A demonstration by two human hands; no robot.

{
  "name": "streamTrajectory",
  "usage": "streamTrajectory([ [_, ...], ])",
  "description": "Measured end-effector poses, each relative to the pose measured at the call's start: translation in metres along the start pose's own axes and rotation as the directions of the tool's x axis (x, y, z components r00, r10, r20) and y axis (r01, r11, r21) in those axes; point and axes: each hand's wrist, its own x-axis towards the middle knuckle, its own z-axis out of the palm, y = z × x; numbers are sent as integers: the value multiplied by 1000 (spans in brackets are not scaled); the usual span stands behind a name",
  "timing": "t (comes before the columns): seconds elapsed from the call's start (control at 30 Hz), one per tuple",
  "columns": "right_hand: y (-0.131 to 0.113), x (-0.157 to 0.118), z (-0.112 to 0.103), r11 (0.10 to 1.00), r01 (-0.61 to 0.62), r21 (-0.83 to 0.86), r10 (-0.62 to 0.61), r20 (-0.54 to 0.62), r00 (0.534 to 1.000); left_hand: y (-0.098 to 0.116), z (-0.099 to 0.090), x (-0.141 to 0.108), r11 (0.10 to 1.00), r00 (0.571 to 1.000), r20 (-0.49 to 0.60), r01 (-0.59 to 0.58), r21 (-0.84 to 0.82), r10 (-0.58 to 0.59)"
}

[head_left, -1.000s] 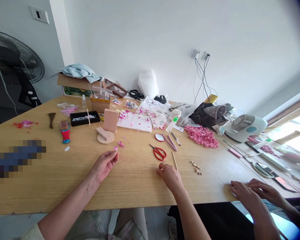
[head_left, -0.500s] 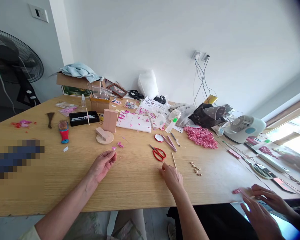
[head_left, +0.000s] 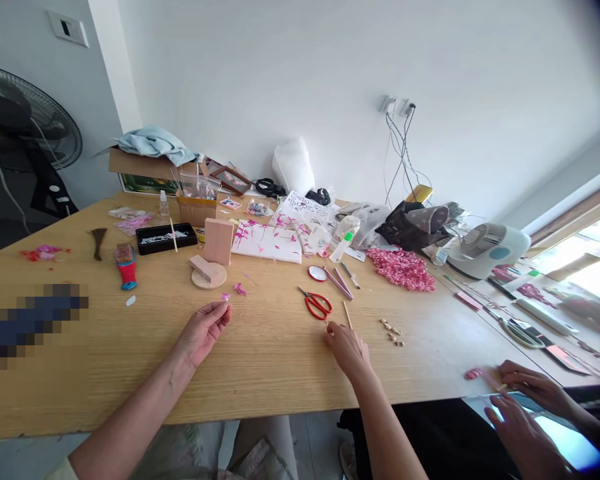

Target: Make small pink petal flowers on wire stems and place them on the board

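Right hand (head_left: 347, 343) crept forward, wooden stick (head_left: 348, 314) at fingertips

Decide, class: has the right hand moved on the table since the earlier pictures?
Yes, slightly. The right hand has crept forward, away from the table's near edge, so its fingertips now lie closer to the red scissors and beside the wooden stick's near end.

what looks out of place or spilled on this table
A few things are loose rather than spilled: two pink petals lie stray near the left hand, small tan beads are scattered beside the right hand, and pink and red scraps sit alone at the far left edge.
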Motion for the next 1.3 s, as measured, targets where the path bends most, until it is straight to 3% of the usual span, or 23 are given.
streamTrajectory([
  [0.2,23,-3,-8,999,33,0,-33,-16,999,0,-2,0,1000,1000,-11,1,-7,-1],
  [0.43,7,-1,-7,999,-48,-6,48,8,999,1,-3,-1,1000,1000,-12,4,-11,-4],
  [0.6,23,1,0,1000,18,24,-18,9,1000,5,-4,0,1000,999,-41,-15,-20,14],
  [0.73,35,-1,-6,1000,-1,18,1,5,1000,8,-4,2,999,999,-41,-29,-18,28],
  [0.97,19,1,-6,997,-75,-4,75,12,997,9,-5,0,999,998,-45,-33,-21,32],
  [1.13,31,0,-6,1000,4,0,-4,3,1000,11,-6,0,999,998,-56,-43,-26,42],
  [1.3,31,-1,-10,999,-38,7,38,-10,999,12,-6,0,999,998,-49,-45,-20,44],
])
